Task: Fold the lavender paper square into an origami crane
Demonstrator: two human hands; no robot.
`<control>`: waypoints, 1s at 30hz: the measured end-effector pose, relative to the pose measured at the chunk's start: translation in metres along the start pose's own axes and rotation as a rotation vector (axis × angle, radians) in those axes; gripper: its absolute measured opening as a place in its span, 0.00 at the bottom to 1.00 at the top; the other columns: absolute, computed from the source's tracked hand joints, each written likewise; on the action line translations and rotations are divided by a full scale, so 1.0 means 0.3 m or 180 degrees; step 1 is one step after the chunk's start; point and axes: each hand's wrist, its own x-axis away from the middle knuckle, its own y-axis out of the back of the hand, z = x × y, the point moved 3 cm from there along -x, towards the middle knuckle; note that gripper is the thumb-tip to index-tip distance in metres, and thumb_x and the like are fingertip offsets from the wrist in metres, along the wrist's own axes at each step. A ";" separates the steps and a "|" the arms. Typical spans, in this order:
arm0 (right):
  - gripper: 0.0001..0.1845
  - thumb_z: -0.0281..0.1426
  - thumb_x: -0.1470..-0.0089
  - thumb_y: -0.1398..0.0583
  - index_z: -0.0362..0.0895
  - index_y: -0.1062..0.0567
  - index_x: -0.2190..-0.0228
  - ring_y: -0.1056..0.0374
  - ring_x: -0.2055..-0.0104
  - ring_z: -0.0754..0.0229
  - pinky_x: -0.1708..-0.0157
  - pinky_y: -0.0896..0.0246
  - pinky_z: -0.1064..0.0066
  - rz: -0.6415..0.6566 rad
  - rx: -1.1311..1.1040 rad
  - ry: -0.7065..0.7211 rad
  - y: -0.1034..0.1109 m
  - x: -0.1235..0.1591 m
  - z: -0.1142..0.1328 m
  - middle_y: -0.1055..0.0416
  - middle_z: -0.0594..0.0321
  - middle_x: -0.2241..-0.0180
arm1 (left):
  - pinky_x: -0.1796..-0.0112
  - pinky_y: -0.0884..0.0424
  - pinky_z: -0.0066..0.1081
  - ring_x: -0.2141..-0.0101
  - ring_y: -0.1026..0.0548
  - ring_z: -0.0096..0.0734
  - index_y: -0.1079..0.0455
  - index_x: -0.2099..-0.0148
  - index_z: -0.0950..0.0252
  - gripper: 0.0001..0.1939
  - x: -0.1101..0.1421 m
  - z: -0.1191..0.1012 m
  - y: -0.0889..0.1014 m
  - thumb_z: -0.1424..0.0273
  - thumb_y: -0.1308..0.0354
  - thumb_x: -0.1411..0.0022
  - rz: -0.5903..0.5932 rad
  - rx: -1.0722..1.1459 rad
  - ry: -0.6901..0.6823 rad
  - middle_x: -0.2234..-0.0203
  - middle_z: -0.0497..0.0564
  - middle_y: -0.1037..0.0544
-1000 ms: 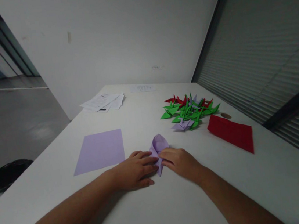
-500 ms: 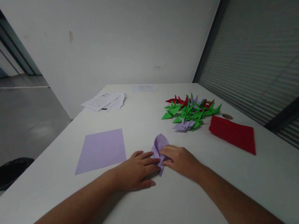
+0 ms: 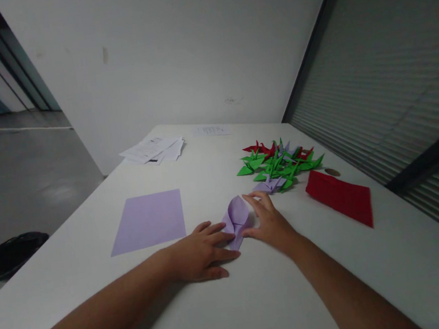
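Observation:
A half-folded lilac paper (image 3: 237, 217) lies on the white table (image 3: 231, 304) between my hands. My left hand (image 3: 200, 253) rests flat with its fingers stretched out, the fingertips pressing the paper's near corner. My right hand (image 3: 267, 221) lies open just right of the paper, fingers spread and pointing away, its thumb against the paper's right edge. Neither hand grips anything.
A flat lilac sheet (image 3: 149, 219) lies to the left. A heap of green, red and lilac folded paper cranes (image 3: 279, 165) sits behind my right hand, with red sheets (image 3: 340, 197) to the right. White printed papers (image 3: 154, 150) lie at the far edge. A black bin (image 3: 7, 257) stands on the floor.
My right hand has opened and slid forward along the paper's right side, off the near corner. The left hand stays pressed on the paper.

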 end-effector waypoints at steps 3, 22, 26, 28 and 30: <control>0.59 0.32 0.61 0.23 0.48 0.43 0.33 0.32 0.45 0.44 0.47 0.31 0.50 0.0182 -0.0337 -0.0271 -0.025 0.004 -0.036 0.35 0.49 0.44 | 0.37 0.46 0.62 0.32 0.43 0.66 0.35 0.32 0.52 0.29 0.001 0.001 0.001 0.49 0.47 0.31 0.0019 0.0023 -0.0002 0.33 0.59 0.36; 0.37 0.32 0.59 0.26 0.42 0.29 0.47 0.31 0.70 0.59 0.72 0.38 0.71 0.0654 -0.1257 -0.1004 -0.033 -0.010 -0.029 0.26 0.67 0.70 | 0.36 0.51 0.65 0.31 0.46 0.64 0.33 0.33 0.53 0.29 0.004 0.004 0.014 0.52 0.42 0.33 0.0128 0.0270 -0.0044 0.32 0.60 0.37; 0.30 0.32 0.59 0.26 0.43 0.28 0.54 0.33 0.72 0.61 0.73 0.40 0.72 0.0630 -0.1126 -0.0913 -0.038 -0.017 -0.023 0.26 0.68 0.71 | 0.36 0.51 0.65 0.31 0.47 0.64 0.34 0.33 0.53 0.30 0.002 0.003 0.018 0.51 0.42 0.34 0.0145 0.0295 -0.0051 0.32 0.60 0.36; 0.30 0.32 0.59 0.26 0.43 0.28 0.54 0.32 0.72 0.60 0.74 0.41 0.72 0.0624 -0.1095 -0.0900 -0.045 -0.018 -0.025 0.26 0.68 0.72 | 0.36 0.51 0.66 0.30 0.47 0.64 0.34 0.33 0.53 0.30 0.002 0.002 0.020 0.51 0.42 0.34 0.0165 0.0292 -0.0029 0.32 0.60 0.37; 0.33 0.32 0.59 0.26 0.43 0.29 0.51 0.32 0.73 0.60 0.74 0.41 0.72 0.0622 -0.1064 -0.0908 -0.052 -0.018 -0.030 0.27 0.69 0.72 | 0.36 0.51 0.66 0.30 0.47 0.64 0.34 0.33 0.53 0.30 0.001 0.002 0.020 0.51 0.42 0.34 0.0196 0.0278 -0.0014 0.32 0.60 0.37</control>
